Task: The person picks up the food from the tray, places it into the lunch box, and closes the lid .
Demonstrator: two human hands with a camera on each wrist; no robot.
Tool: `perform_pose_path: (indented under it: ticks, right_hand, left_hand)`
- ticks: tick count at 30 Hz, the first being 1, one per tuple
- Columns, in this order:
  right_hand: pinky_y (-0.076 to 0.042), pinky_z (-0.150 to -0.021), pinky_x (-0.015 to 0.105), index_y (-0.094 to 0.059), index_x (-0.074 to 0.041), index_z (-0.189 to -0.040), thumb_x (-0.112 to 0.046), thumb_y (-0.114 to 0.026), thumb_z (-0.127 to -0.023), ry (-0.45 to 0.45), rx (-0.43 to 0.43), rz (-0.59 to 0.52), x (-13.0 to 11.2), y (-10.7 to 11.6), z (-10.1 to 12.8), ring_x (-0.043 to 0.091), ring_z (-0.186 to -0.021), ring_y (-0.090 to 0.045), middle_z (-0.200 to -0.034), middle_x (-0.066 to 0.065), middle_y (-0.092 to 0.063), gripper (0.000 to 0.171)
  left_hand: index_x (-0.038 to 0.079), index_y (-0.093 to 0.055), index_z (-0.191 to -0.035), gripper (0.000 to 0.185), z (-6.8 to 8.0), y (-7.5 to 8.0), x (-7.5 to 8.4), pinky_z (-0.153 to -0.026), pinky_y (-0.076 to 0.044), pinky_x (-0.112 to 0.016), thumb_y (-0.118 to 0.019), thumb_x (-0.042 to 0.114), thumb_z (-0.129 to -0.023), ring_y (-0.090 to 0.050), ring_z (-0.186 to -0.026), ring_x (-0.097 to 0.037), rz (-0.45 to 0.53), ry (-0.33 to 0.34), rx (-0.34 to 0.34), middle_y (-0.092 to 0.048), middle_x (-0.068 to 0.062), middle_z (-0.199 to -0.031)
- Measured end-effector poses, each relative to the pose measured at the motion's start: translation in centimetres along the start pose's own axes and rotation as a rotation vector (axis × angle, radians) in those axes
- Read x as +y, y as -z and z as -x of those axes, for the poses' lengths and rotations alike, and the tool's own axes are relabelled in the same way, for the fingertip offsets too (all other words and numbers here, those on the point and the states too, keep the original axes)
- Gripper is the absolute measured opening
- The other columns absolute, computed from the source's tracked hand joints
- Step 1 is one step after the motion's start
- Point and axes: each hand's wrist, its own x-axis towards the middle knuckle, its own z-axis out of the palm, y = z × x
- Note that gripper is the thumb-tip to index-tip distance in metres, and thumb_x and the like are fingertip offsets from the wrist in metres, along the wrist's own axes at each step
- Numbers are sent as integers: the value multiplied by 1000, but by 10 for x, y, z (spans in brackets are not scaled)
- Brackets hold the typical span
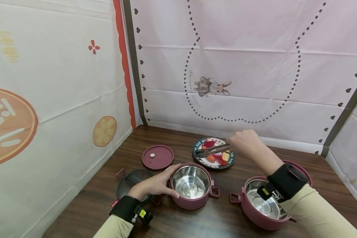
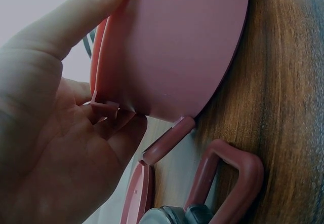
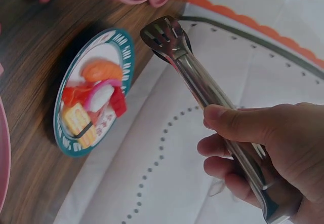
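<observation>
Left hand (image 1: 156, 182): gripping left maroon pot (image 1: 191, 203). Right hand (image 1: 247, 146): gripping tongs (image 1: 217, 149) above food plate (image 1: 216, 166), near worktop's (image 1: 215, 216) back edge. I'd brace pot, squeeze tongs softly.

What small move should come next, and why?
Probably lower the tongs toward the food: the right hand holds them above the plate, nothing shows between their tips, and the left hand grips an empty pot.

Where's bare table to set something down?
Bare table: in front of the middle pot; also between flat maroon lid and food plate. Crowded: left, where dark lid, left hand and middle pot bunch; right pot under right sleeve.
</observation>
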Motion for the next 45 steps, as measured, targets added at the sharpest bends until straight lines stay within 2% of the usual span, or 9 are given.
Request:
perform_pose_path:
  ticks: [6,9,12,16,25,31,34,39,45]
  right_hand:
    - [-39,-43,29,-79,-26,-89,-11,-81,-76,42,78,-38,-6,13,19,11,-53,-47,-69,-6,-69,20]
    - [-37,-42,30,-78,-27,-87,-6,-79,-74,66,103,-41,-10,17,27,11,-53,-47,-67,-7,-68,25]
    - [-35,-42,29,-77,-28,-84,-13,-84,-72,88,116,-30,-13,18,35,10,-52,-47,-67,-9,-69,21]
    - [-36,-42,28,-77,-30,-89,-26,-88,-71,102,98,-12,-17,18,43,10,-54,-54,-73,-9,-73,21]
    - [-38,-45,27,-76,-26,-99,-21,-85,-76,89,75,-93,-19,16,56,9,-55,-54,-80,-10,-73,26]
    - [-39,-45,30,-76,-24,-105,-19,-83,-78,-18,74,-138,-10,17,60,13,-61,-60,-86,-7,-74,28]
    - [-36,-43,30,-76,-21,-105,-20,-83,-77,-78,74,-127,-3,14,62,14,-59,-58,-87,-5,-75,29]
    - [-36,-41,35,-74,-19,-96,-20,-84,-74,-139,85,-103,8,5,64,20,-56,-58,-77,-3,-71,24]
    - [-37,-42,35,-73,-17,-88,-26,-86,-74,-191,21,-92,20,-8,67,19,-55,-55,-69,1,-65,22]
  left_hand:
    - [18,-12,-161,108,2,2,0,-114,-34,-59,-81,44,-82,-26,-150,-35,15,-6,5,-16,-13,-166]
    - [17,-13,-161,109,2,3,-2,-113,-34,-60,-81,44,-81,-27,-149,-35,22,-25,8,-18,-13,-165]
    - [14,-14,-161,109,1,3,-4,-113,-34,-61,-82,44,-81,-28,-148,-36,30,-49,9,-22,-13,-164]
    - [14,-14,-161,111,0,2,-5,-113,-33,-61,-82,45,-80,-28,-149,-36,34,-41,8,-22,-13,-164]
    - [15,-10,-161,110,0,1,-4,-115,-32,-59,-80,44,-82,-24,-151,-35,13,-13,-2,-14,-13,-166]
    - [12,-11,-161,110,-2,0,-3,-115,-31,-59,-81,43,-82,-24,-150,-35,27,-19,-3,-16,-14,-166]
    - [12,-11,-161,110,-3,-1,-3,-115,-31,-60,-81,42,-82,-25,-150,-35,26,-22,-2,-16,-14,-166]
    - [15,-11,-161,110,-3,-1,-2,-115,-31,-60,-82,41,-82,-24,-150,-35,23,-11,2,-16,-13,-166]
    - [16,-11,-161,109,-4,-2,-3,-115,-31,-61,-81,41,-82,-24,-150,-36,22,-7,-2,-16,-13,-166]
